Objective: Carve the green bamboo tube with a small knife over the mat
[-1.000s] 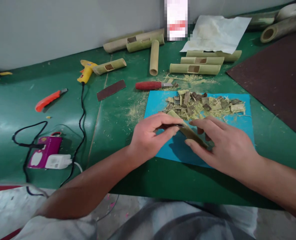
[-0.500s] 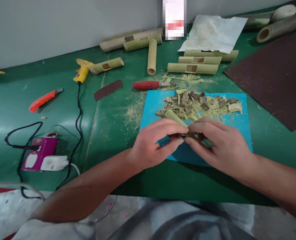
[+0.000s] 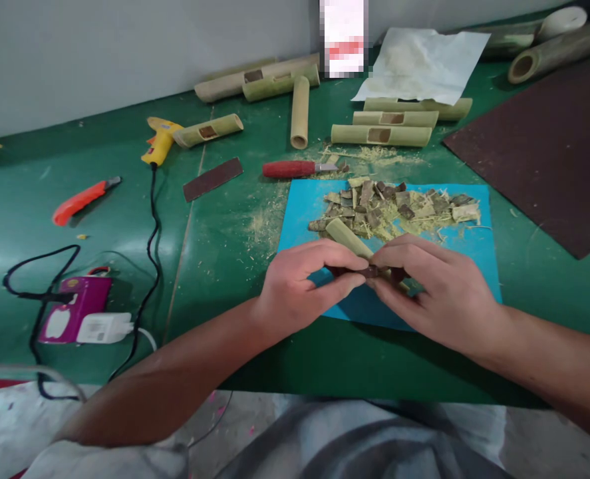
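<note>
The right hand [image 3: 437, 286] is now joining the left hand [image 3: 295, 283] in pinching a dark strip [image 3: 370, 271], so two-handed control is seemingly becoming possible, while the bamboo [image 3: 345, 233] is slanting across the blue sheet [image 3: 299, 206], beside chips [image 3: 403, 199].

Two bare forearms reach in from the lower left and lower right, and the left hand [image 3: 299, 283] and right hand [image 3: 434, 283] meet fingertip to fingertip, palms turned down and inward. On each, thumb and bent index finger close in a pinch, the thumb nearer the body. Both wrists sit outward of the grip, the elbows lower and wider.
</note>
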